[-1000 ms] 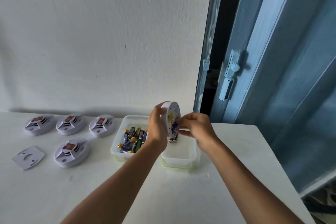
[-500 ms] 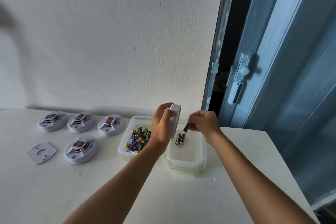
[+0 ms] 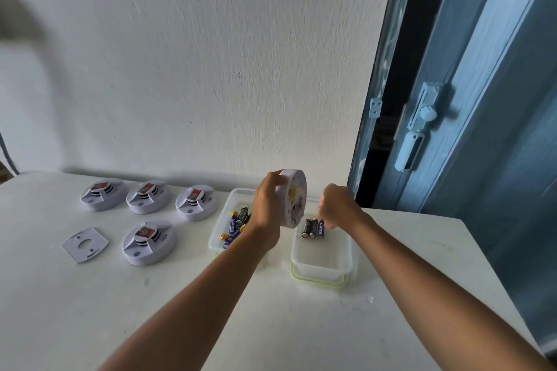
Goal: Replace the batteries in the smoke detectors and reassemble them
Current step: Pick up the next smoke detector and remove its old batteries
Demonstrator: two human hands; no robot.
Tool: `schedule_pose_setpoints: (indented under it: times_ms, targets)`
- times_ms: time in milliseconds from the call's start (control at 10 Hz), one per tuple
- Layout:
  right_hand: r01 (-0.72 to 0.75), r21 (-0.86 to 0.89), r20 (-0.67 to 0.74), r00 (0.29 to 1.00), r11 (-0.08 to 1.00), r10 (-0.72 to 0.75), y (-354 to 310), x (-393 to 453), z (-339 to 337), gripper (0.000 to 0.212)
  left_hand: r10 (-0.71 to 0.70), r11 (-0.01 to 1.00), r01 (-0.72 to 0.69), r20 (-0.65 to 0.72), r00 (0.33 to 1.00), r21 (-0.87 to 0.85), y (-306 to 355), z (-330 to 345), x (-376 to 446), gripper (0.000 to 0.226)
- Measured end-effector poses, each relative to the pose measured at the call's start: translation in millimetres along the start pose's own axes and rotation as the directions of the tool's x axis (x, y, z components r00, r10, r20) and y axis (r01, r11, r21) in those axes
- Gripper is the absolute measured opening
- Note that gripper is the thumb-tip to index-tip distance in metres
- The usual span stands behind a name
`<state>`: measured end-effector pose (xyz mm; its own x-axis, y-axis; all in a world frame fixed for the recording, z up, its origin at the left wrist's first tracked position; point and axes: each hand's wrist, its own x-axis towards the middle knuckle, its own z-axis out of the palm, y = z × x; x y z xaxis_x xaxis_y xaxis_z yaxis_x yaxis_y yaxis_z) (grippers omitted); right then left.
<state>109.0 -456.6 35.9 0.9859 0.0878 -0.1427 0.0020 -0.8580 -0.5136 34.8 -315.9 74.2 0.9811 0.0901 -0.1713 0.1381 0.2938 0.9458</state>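
My left hand (image 3: 266, 208) grips a white round smoke detector (image 3: 294, 196) on edge above the two tubs, its open back facing right. My right hand (image 3: 337, 207) hangs curled over the right clear tub (image 3: 319, 275). Its fingertips are at the far end of a blue battery (image 3: 321, 227), which lies beside two dark batteries (image 3: 309, 228) in that tub. Whether the fingers still pinch it is hidden. The left clear tub (image 3: 218, 239) holds several loose batteries (image 3: 238, 220). Several more detectors lie face up on the white table, the nearest one (image 3: 147, 242) left of the tubs.
A flat white mounting plate (image 3: 85, 244) lies at the left of the table (image 3: 301, 325). A white wall stands right behind the table. A blue door with a lock (image 3: 417, 129) stands at the right, past the table's right edge.
My right hand drew a blue battery from the detector and lowered it into the right tub, which now holds three instead of two. The detector turned slightly in my left hand.
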Motion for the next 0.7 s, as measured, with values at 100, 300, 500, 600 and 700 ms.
schedule_pose_setpoints:
  times_ms: [100,300,500,600,700]
  targets:
    - [0.103,0.128,-0.147,0.986,0.986,-0.084,-11,-19,-12,0.017,-0.062,0.984,0.068,0.041,0.997,-0.162,0,-3,4,0.046]
    - [0.268,0.490,-0.156,0.963,0.830,-0.219,-29,-51,-30,0.031,-0.143,0.846,0.198,0.147,0.979,-0.495,2,-5,11,0.051]
    - [0.303,0.402,-0.235,0.946,0.864,-0.223,-28,-61,-29,0.038,-0.153,0.827,0.223,0.174,0.973,-0.517,5,2,12,0.056]
    - [0.303,0.408,-0.238,0.946,0.861,-0.220,-29,-63,-32,0.035,-0.156,0.836,0.222,0.170,0.973,-0.501,6,3,12,0.053]
    - [0.318,0.375,-0.228,0.942,0.871,-0.246,-31,-67,-33,0.030,-0.165,0.856,0.220,0.155,0.974,-0.469,8,4,10,0.050]
